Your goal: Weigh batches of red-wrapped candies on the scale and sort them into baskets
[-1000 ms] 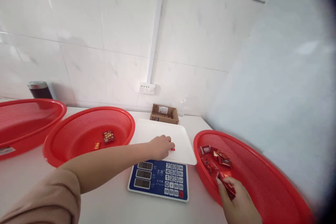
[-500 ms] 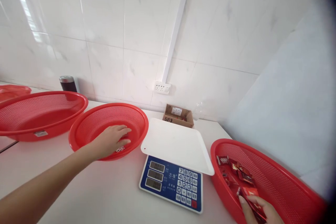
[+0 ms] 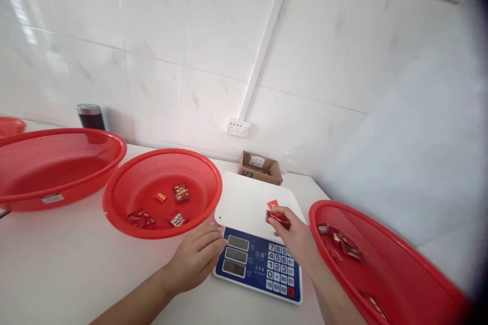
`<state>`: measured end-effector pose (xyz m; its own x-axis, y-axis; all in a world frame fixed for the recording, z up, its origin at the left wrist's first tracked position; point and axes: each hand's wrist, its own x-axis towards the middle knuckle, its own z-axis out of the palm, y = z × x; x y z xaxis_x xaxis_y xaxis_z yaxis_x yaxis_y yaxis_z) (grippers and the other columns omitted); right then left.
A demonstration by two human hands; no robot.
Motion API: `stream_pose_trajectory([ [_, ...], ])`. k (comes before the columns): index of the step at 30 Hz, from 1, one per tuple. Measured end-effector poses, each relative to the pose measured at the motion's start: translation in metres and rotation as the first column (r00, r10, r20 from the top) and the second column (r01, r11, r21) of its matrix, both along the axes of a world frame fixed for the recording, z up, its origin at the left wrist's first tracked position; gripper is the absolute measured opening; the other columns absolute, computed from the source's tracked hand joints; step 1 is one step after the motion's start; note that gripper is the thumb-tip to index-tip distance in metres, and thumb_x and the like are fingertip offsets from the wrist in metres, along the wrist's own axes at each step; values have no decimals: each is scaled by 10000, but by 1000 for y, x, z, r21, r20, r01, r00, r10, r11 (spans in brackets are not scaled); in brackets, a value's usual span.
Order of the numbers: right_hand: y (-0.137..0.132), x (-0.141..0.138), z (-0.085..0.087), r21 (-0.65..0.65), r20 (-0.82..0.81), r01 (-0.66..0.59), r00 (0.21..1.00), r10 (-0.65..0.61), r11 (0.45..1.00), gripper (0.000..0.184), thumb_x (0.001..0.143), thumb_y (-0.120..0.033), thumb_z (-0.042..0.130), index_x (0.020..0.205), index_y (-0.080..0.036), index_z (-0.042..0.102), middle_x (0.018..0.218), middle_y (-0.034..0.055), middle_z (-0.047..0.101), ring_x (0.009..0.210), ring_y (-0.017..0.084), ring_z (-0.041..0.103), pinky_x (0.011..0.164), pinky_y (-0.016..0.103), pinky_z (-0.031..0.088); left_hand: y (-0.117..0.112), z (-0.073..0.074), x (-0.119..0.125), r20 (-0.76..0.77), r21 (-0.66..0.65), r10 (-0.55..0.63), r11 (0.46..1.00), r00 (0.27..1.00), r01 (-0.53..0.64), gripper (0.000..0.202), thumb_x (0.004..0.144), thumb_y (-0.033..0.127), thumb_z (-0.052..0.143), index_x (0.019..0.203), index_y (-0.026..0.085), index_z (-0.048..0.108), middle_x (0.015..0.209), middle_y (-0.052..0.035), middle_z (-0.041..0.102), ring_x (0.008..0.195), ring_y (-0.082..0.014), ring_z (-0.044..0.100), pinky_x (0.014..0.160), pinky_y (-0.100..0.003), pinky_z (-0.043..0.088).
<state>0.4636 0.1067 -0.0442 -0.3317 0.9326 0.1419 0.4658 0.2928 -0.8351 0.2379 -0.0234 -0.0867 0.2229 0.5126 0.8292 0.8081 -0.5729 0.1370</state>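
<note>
Right hand (image 3: 296,237) pinches red foil packets (image 3: 277,217) over white plastic scale tray (image 3: 244,200); left hand (image 3: 196,260), fingers together, seemingly empty; right red mesh basket (image 3: 400,269) holds more.

The blue-and-white electronic scale (image 3: 263,264), at the lower centre of the frame, showed keypad digits 0 to 9; its brand characters were unreadable.

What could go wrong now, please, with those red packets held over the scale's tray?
1. The right hand pinches the red packets near the front edge of the white tray; one might slip onto the keypad.
2. The fingers of the left hand lie close to the tray's corner; if they lean on it, the scale may read wrong.
</note>
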Motion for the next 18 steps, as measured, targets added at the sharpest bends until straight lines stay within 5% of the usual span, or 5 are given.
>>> stream_pose_trajectory([
  [3, 18, -17, -1, -74, 3, -125, 992, 125, 989, 365, 761, -377, 571, 1088, -215, 579, 1112, 54, 639, 842, 172, 639, 668, 304, 553, -2, -12, -6, 37, 3, -37, 999, 999, 37, 279, 824, 89, 494, 1049, 220, 596, 837, -54, 710, 817, -167, 662, 776, -302, 554],
  [11, 29, -12, 5, 81, 200, -62, 979, 44, 995, 290, 792, -271, 549, 1073, -248, 617, 1150, 36, 637, 931, 177, 630, 842, 355, 506, 3, -22, -11, 177, -65, -76, 994, 981, 88, 240, 836, 73, 485, 991, 220, 595, 791, -39, 690, 781, -148, 650, 729, -250, 538],
  [14, 41, 15, 11, 148, 247, 0, 968, -37, 989, 309, 805, -284, 555, 1106, -238, 611, 1158, 53, 640, 1018, 198, 609, 856, 349, 491, 2, -20, -11, 186, -63, -71, 994, 980, 84, 217, 842, 101, 492, 976, 226, 608, 786, -40, 691, 766, -151, 658, 708, -243, 541],
  [18, 70, 82, 19, 198, 329, 253, 893, -307, 947, 302, 817, -244, 548, 1109, -197, 606, 1159, 79, 644, 1053, 206, 597, 895, 350, 461, 3, -20, -11, 167, -20, -93, 995, 982, 98, 183, 850, 157, 497, 954, 236, 626, 789, -49, 704, 738, -163, 668, 676, -244, 555],
])
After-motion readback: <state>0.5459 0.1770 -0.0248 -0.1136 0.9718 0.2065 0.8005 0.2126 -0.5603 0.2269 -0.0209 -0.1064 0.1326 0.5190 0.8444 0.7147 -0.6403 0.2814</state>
